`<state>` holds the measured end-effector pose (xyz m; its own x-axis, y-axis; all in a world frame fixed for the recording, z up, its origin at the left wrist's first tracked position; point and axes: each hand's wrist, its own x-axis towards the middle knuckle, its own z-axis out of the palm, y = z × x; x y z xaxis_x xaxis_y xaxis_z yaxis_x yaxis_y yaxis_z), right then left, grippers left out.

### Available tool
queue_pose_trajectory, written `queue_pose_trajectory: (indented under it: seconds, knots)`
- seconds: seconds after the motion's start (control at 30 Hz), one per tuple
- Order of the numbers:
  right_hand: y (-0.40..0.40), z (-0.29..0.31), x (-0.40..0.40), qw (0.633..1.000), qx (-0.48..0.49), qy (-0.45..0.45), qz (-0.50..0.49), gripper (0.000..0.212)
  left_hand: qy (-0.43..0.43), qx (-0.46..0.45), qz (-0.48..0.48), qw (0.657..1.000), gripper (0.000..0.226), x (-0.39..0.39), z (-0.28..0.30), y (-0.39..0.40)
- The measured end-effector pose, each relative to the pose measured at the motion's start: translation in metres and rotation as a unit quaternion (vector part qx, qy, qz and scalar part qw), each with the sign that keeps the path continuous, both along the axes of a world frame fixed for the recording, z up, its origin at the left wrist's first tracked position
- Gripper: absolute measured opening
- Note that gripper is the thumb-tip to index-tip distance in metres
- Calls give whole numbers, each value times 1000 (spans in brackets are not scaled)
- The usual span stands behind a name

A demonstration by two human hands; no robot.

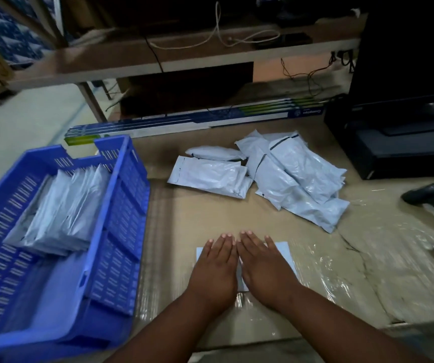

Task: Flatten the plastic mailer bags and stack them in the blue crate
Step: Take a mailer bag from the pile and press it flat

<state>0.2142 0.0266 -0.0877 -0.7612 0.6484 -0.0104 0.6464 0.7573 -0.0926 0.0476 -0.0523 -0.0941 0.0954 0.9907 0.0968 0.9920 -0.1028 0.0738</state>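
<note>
Mailer bag [285, 251], smooth pale plastic, lies pressed under flat left hand [214, 268] and right hand [265, 265].

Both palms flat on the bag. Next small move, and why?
Probably sweep both hands outward to press it flat: the left hand and right hand lie side by side, fingers straight, over the middle of the bag. Then it goes in the blue crate.

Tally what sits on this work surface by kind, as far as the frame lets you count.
Blue crate: 1
Mailer under both hands: 1
Loose mailers in the pile: overlapping, cannot count exactly
Mailers stacked in the crate: cannot count exactly
Handheld scanner: 1
Total countable: 3
</note>
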Motion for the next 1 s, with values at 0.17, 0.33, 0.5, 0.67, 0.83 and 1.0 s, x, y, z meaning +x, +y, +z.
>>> queue_pose_trajectory:
  seconds: [0.17, 0.33, 0.5, 0.67, 0.83, 1.0]
  knots:
    - [-5, -1, 2, 1000, 11, 3, -16, 63, -15, 7, 6, 1000, 64, 1, -7, -3]
    - [-5, -4, 1, 1000, 14, -8, -16, 69, -54, 25, 6, 998, 62, -7, -16, -9]
    - [-5, -6, 1, 1000, 5, -16, -24, 71, -54, 8, 23, 998, 65, -7, -13, -9]
    - [-4, -2, 4, 999, -4, -41, -32, 70, -29, -28, 80, 996, 74, -18, -14, -18]
    - [3, 4, 16, 999, -18, -33, -34, 78, -7, -49, 97, 994, 80, -30, -7, -28]
    - [6, 4, 34, 996, -31, -19, -82, 88, 8, -71, 104, 992, 85, -38, 1, -33]
